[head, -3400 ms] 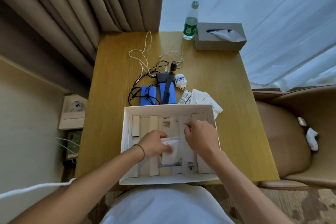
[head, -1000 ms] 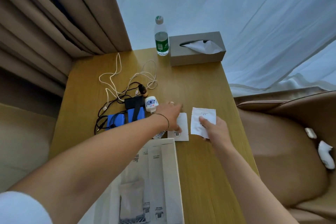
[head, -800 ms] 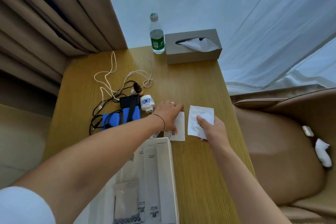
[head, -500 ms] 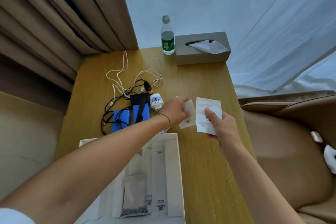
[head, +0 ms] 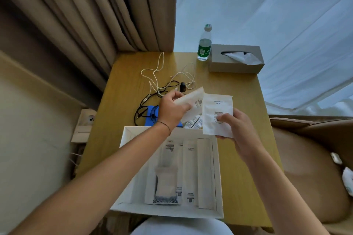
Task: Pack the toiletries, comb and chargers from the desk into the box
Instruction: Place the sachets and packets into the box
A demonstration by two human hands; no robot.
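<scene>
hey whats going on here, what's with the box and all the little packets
A person is packing hotel-style toiletries into a white box on a wooden desk. The left hand holds one flat white sachet and the right hand holds a larger white packet, both above the box's far edge. Several long packets already lie in the box. The tangled cables and blue chargers remain on the desk.

Smooth wood-grain desk (head: 238,86), matt white cardboard box (head: 219,177), frosted plastic sachets (head: 216,108)
</scene>
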